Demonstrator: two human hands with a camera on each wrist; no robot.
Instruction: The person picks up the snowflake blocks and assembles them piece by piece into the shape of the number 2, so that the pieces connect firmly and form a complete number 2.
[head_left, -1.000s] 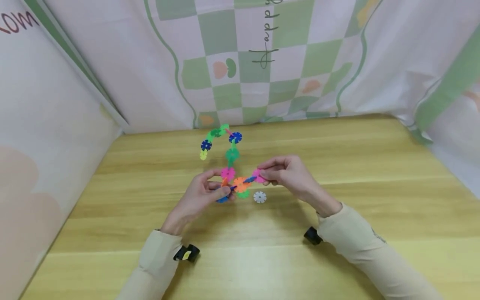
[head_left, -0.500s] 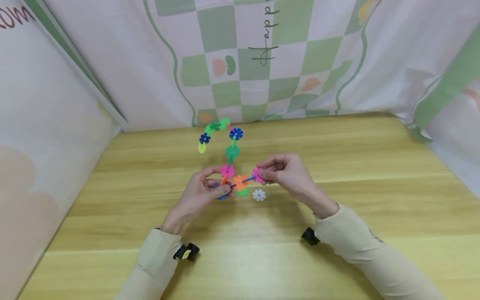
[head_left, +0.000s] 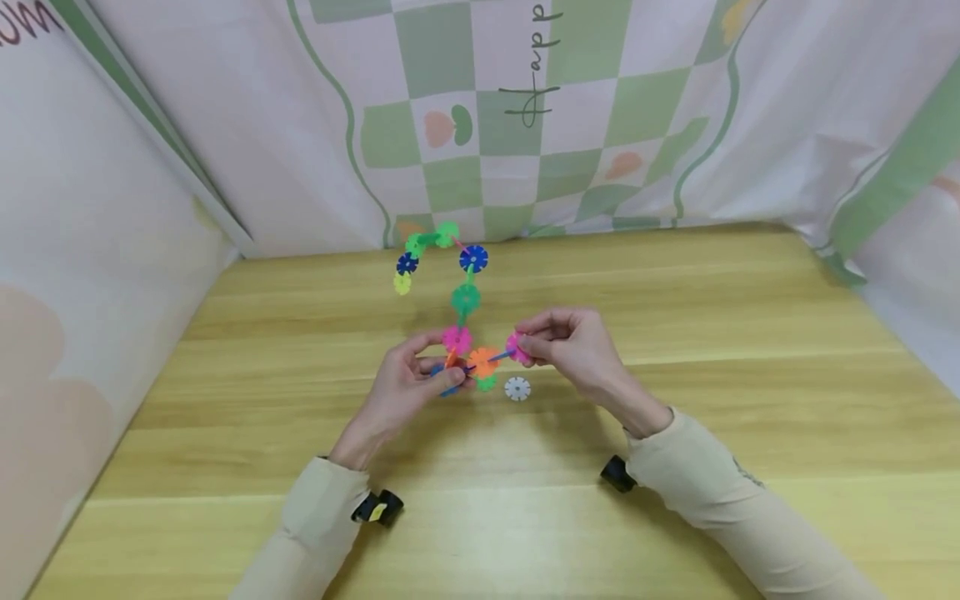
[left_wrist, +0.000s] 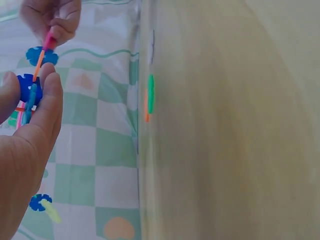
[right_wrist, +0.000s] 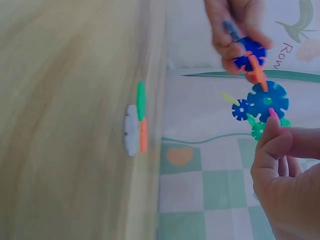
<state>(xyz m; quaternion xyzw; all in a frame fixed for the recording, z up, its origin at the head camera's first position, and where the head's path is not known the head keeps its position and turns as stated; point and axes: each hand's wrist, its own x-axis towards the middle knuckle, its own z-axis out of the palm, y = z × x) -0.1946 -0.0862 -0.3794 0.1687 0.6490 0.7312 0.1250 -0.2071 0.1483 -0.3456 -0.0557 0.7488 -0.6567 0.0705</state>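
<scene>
A chain of slotted plastic snowflake discs is held up over the table between both hands. My left hand (head_left: 401,379) pinches a blue disc (left_wrist: 30,89) low in the chain between thumb and fingers. With thumb and fingertips my right hand (head_left: 573,346) grips the pink disc (head_left: 516,347) at the chain's right end. A blue disc (right_wrist: 268,101) links this pink disc to an orange disc (head_left: 482,362) beside the left fingertips. From another pink disc (head_left: 457,339) the chain climbs through green and blue discs, then curves left to a yellow disc (head_left: 402,283) at its free end.
Loose on the wooden table (head_left: 480,500) lie a white disc (head_left: 517,388) and a green disc (head_left: 487,383), with an orange disc (right_wrist: 144,135) close by in the right wrist view. A checked curtain (head_left: 510,125) hangs behind the table's far edge.
The chain's curved free end has tilted up and away, its yellow disc now higher in the head view. Both hands keep their holds, nearly in place.
</scene>
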